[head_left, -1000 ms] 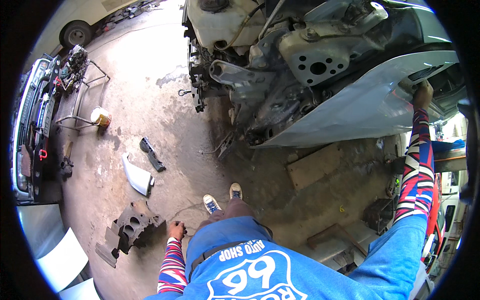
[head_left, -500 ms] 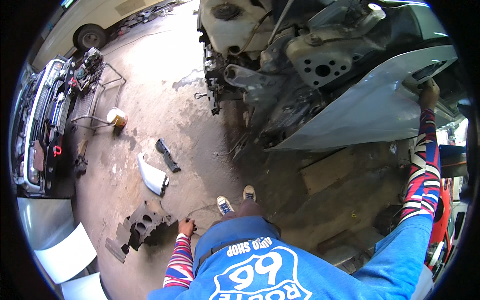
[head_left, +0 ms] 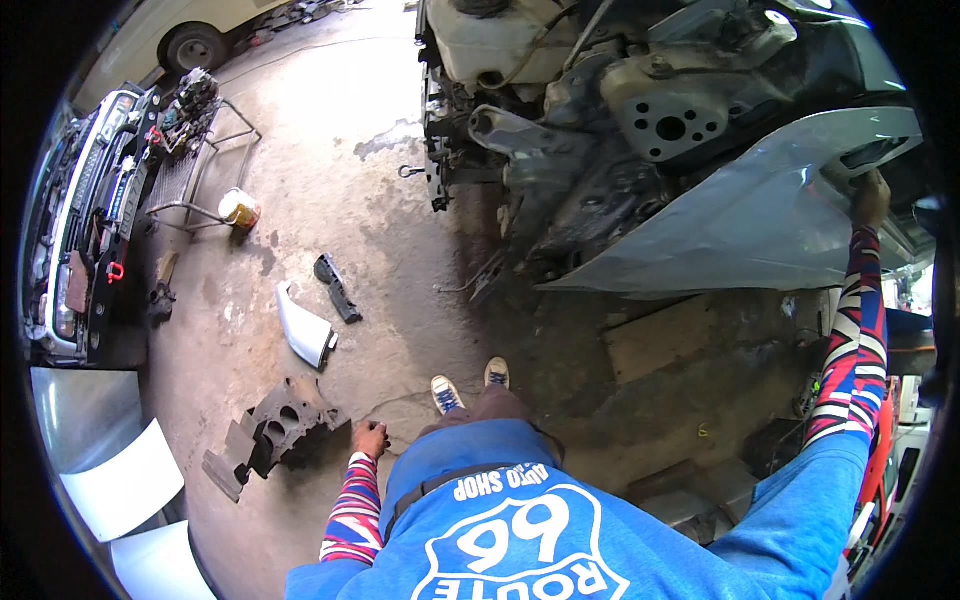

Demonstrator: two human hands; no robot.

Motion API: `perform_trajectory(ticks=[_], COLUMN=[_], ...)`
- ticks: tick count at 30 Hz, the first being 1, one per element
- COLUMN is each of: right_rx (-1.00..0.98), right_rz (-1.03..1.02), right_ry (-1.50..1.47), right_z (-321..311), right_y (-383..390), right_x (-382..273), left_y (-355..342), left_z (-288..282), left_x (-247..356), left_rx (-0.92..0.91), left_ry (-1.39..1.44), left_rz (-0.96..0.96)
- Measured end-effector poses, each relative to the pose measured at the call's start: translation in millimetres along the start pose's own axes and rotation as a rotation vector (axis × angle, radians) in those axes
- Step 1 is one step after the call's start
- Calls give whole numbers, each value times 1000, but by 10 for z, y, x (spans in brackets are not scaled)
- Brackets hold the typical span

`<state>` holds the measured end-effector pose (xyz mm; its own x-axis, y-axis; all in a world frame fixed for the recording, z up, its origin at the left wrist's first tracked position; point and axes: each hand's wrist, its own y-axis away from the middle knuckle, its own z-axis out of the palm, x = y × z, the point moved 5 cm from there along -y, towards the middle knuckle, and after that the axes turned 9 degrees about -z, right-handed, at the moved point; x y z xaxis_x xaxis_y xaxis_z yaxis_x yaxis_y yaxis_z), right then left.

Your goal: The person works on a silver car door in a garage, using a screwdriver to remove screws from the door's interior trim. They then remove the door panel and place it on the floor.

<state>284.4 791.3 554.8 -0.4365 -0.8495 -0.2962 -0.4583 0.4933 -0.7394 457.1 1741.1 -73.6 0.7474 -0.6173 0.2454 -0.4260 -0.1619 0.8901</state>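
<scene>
A silver-grey car fender (head_left: 720, 220) hangs along the side of a partly stripped car at the upper right. At its far right end, my right hand (head_left: 872, 200) closes on the fender's edge beside a cut-out; the fingertips are partly hidden behind the metal. That arm is stretched out long. My left hand (head_left: 371, 438) hangs low at my side with curled fingers, and whatever may be inside them is hidden. Nearest to it, on the floor, lies a rusty brown metal bracket (head_left: 285, 425) with round holes.
Bare suspension metal (head_left: 665, 125) and a white fluid tank (head_left: 500, 45) show on the car. A silver trim piece (head_left: 305, 330) and a black bracket (head_left: 337, 288) lie on the concrete. Left stand a bucket (head_left: 240, 208), a metal rack (head_left: 195, 205), a vehicle front (head_left: 85, 230) and white panels (head_left: 125, 480).
The car and fender sit slightly further right in the picture, and the floor parts slightly higher, as my view shifts. My right hand stays at the fender's edge; the left still hangs low.
</scene>
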Motion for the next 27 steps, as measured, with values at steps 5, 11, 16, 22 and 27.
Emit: perform_trajectory(ticks=[5, 11, 16, 22, 27], right_rx=[28, 98, 83, 140, 110], right_rz=[-339, 68, 193, 151, 156], right_ry=[395, 56, -76, 42, -35], right_z=[-2, -12, 23, -1, 53], right_y=[90, 138, 193, 197, 224], right_x=[-345, -537, -627, -653, -671], left_y=[-121, -63, -139, -221, 604], left_z=[53, 120, 155, 163, 376], left_x=[-35, -1, -25, 148, 1826], left_rx=[-37, -88, -92, -73, 65], left_ry=[66, 102, 89, 16, -277], left_rz=[-11, 11, -7, 85, 611])
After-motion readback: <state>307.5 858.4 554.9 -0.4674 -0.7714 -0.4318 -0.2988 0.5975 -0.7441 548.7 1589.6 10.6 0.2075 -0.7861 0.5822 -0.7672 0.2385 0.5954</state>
